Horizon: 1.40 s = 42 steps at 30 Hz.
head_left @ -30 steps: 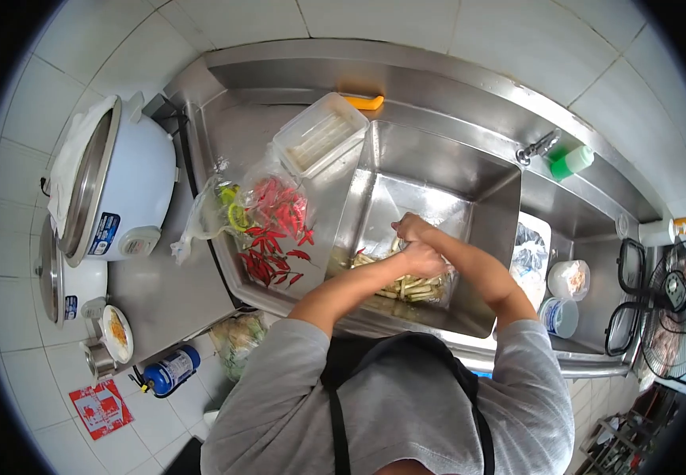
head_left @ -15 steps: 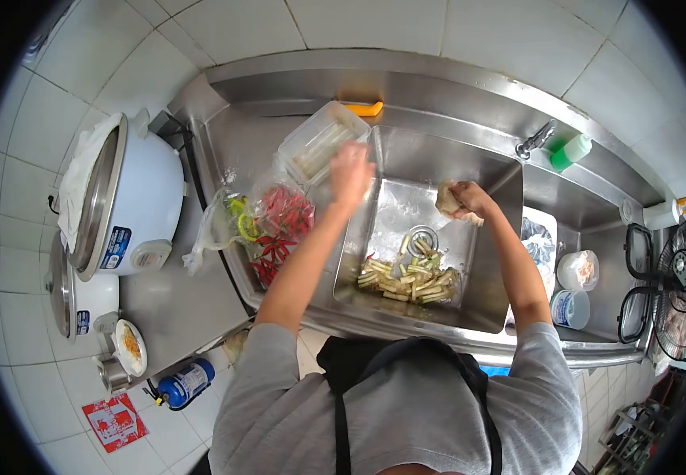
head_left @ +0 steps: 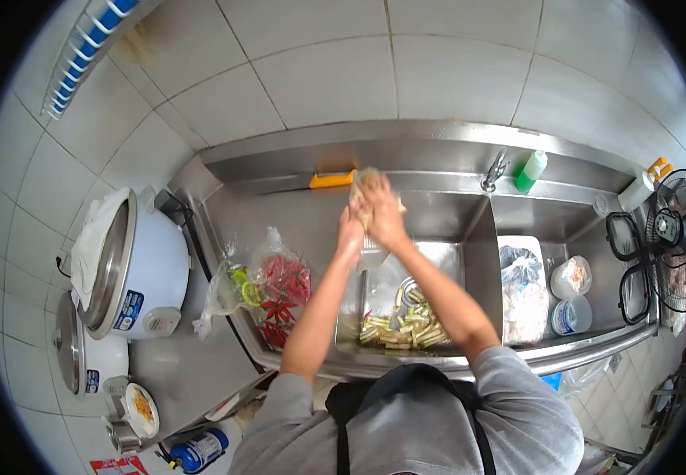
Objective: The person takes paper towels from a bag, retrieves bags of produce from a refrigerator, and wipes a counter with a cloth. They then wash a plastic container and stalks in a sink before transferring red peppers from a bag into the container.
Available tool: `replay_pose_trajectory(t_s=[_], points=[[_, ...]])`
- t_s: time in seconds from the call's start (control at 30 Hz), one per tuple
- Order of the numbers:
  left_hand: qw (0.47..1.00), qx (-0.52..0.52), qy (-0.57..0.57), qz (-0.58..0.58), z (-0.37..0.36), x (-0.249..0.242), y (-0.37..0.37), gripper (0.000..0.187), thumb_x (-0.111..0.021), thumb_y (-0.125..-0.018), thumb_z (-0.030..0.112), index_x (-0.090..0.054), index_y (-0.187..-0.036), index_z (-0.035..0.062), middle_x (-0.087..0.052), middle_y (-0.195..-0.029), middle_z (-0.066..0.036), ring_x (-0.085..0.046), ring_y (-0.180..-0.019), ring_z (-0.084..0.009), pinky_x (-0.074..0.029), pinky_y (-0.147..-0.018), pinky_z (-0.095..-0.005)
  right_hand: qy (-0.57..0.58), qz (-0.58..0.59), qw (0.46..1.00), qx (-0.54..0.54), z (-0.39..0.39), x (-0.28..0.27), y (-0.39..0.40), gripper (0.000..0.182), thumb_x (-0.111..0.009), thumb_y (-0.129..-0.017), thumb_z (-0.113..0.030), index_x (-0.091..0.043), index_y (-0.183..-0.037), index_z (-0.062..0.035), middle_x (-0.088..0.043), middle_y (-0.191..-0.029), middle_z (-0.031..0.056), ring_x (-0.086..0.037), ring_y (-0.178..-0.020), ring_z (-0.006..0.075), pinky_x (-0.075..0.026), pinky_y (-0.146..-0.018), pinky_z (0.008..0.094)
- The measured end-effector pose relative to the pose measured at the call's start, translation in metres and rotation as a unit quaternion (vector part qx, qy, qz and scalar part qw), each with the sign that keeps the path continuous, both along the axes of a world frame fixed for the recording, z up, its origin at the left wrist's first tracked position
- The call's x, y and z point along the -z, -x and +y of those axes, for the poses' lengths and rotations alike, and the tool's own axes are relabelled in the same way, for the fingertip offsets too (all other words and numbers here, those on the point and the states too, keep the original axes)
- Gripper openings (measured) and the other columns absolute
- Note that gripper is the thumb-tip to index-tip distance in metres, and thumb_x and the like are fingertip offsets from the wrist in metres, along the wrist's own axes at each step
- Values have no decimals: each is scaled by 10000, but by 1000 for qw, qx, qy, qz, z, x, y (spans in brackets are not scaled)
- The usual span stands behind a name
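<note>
Above the sink's (head_left: 482, 261) far left corner my two hands are close together. My left hand (head_left: 350, 232) is closed around the side of a clear plastic container (head_left: 371, 255), which is mostly hidden behind the hands. My right hand (head_left: 384, 212), a little blurred, presses a crumpled beige cloth (head_left: 370, 179) against the container. Below them, cut pale green-and-white stalks (head_left: 402, 331) lie in the sink around the drain.
Red chillies (head_left: 283, 281) and green chillies (head_left: 245, 289) in plastic bags lie left of the sink. An orange-handled knife (head_left: 333, 180) rests behind. Right are a faucet (head_left: 495, 170), green bottle (head_left: 531, 172), white tray (head_left: 524, 305) and tubs (head_left: 571, 315). Rice cookers (head_left: 141, 269) stand left.
The container has been lifted off the ledge left of the sink into my left hand. My right hand has moved left with the cloth to meet it. The view has tilted upward.
</note>
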<state>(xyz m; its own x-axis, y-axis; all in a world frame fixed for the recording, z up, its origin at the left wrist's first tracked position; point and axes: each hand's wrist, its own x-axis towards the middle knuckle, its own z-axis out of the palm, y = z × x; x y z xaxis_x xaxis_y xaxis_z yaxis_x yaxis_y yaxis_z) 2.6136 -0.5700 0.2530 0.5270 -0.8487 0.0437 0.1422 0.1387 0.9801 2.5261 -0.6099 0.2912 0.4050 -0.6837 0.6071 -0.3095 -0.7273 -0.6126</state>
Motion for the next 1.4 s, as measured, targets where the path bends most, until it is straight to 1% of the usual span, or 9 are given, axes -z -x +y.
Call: replay_pose_trajectory(t_s=[0.13, 0.43, 0.53, 0.67, 0.73, 1.03, 1.13, 1.27, 1.4], points=[[989, -65, -63, 117, 21, 2, -5, 375, -299, -959, 282, -515, -1033, -15, -559, -980, -102, -515, -909, -175, -417, -802, -318, 4, -32, 997, -76, 55, 41, 8, 350, -530, -747, -65, -539, -1083, 30, -480, -1180, 236, -386, -1166, 403, -319, -978, 434], [965, -115, -42, -232, 71, -21, 38, 426, -334, -943, 345, -535, -829, -13, -540, -633, -88, -538, -588, -201, -455, -614, -324, -3, -77, 997, -18, 49, -27, 54, 239, -502, -819, -125, -587, -1033, -59, -487, -1136, 221, -428, -1098, 389, -347, -938, 411], [981, -79, -61, -166, 76, -41, 42, 433, -353, -936, 368, -506, -758, 4, -475, -546, -47, -489, -473, -164, -429, -490, -317, 146, 48, 988, -9, 31, -53, 59, 198, -465, -845, -109, -590, -984, -45, -528, -1055, 196, -487, -1029, 347, -387, -892, 390], [986, -34, -54, -155, 85, -24, 32, 415, -361, -935, 370, -497, -757, 20, -406, -505, -10, -428, -393, -110, -369, -384, -286, -90, -61, 992, -66, -1, -23, 65, 254, -461, -857, -215, -576, -946, -7, -580, -857, 171, -560, -851, 344, -436, -767, 356], [994, -9, -62, -94, 92, -25, 37, 411, -364, -935, 371, -498, -761, 24, -398, -509, -3, -417, -399, -96, -354, -373, -274, -197, 66, 978, -13, -5, -6, 71, 268, -458, -854, -224, -567, -970, -8, -577, -884, 186, -553, -856, 359, -433, -764, 363], [955, -275, -47, 98, 84, 28, 39, 425, -339, -938, 386, -477, -709, 56, -428, -528, -2, -383, -396, -107, -350, -386, -280, -22, 81, 996, 23, 84, 51, 85, 345, -482, -865, -157, -498, -1187, -36, -433, -1249, 194, -397, -1193, 312, -328, -966, 353], [958, -207, -132, 145, 90, 22, 42, 442, -328, -938, 403, -502, -731, 52, -481, -603, -12, -412, -490, -97, -373, -444, -278, -201, -148, 967, 52, 59, 69, 100, 393, -422, -922, -244, -448, -1198, 35, -491, -1188, 153, -501, -1062, 235, -387, -909, 319], [990, -25, -35, 132, 83, 39, 59, 538, -318, -925, 469, -585, -1007, 9, -591, -882, -58, -497, -830, -87, -413, -740, -251, -629, -299, 699, -163, 29, 29, 119, 499, -417, -900, -435, -495, -1139, -4, -535, -1095, 105, -515, -988, 213, -415, -863, 325], [997, 38, -46, -56, 77, 58, 42, 625, -248, -919, 510, -615, -919, 4, -614, -727, -78, -563, -717, -148, -441, -708, -320, -547, -346, 759, -69, 47, 11, 109, 332, -477, -884, -417, -558, -846, -98, -551, -814, 3, -501, -770, 139, -442, -678, 297]])
